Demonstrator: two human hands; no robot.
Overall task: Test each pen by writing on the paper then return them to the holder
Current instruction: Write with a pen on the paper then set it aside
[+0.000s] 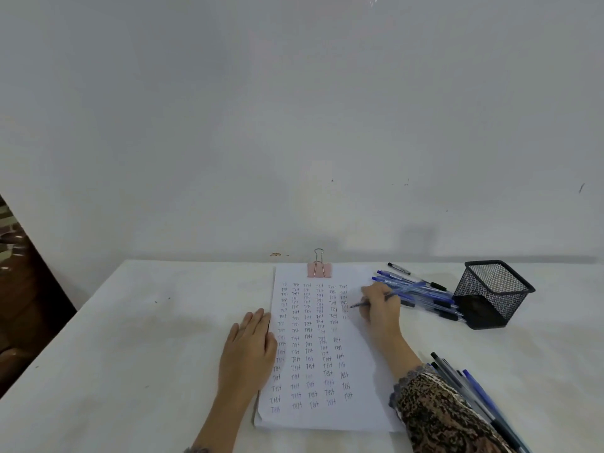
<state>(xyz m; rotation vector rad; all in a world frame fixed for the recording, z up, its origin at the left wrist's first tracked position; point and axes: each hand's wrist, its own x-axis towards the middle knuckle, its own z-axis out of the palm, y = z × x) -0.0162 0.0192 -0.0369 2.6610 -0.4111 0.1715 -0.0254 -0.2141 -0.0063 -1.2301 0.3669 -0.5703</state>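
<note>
So the biggest thing here is a plain white wall (294, 109), then a table (130, 322) under a smooth white cover with a few little specks on it. In the middle lies a white sheet of paper (362, 403), rectangular and packed with columns of tiny handwritten "Test" in dark and blue ink. On the right near the wall sits the holder (493, 295), a square black wire-mesh cup, and I can't see any pens in it. A heap of blue-capped clear pens (421, 291) lies between it and the paper, and a second bunch of pens (474, 387) is down at the near right by a patterned lacy sleeve (441, 413). The left hand (250, 348) lies flat, fingers straight and together, pressing on the paper's left edge. The right hand (380, 305) is curled, its fingers pinching a pen (359, 304) with the tip on the paper's upper right. A pink binder clip (319, 269) with metal loops grips the top edge.
</note>
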